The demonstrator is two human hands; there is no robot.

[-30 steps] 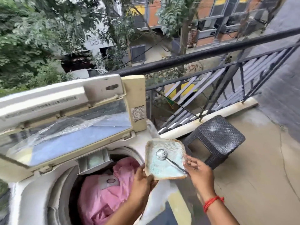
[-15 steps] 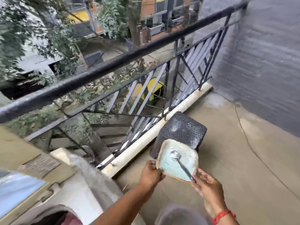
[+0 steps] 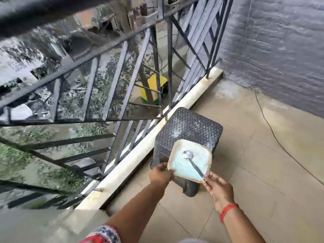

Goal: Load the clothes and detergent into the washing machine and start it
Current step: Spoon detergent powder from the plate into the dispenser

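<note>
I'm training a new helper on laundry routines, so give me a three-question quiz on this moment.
1. True or false: the spoon lies in the detergent container.
2. Which hand pinches the spoon's handle: A left, B right?
3. What dark piece of furniture is below the container?

Key
1. True.
2. B: the right hand is at the handle; the left hand grips the container's edge.
3. The woven stool, beside the railing.

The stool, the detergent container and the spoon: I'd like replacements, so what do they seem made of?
The stool looks like dark moulded plastic with a matte woven-rattan texture. The detergent container, with a cream rim, is likely plastic, its inside coated pale blue. The spoon looks like metal: its bowl shines.
</note>
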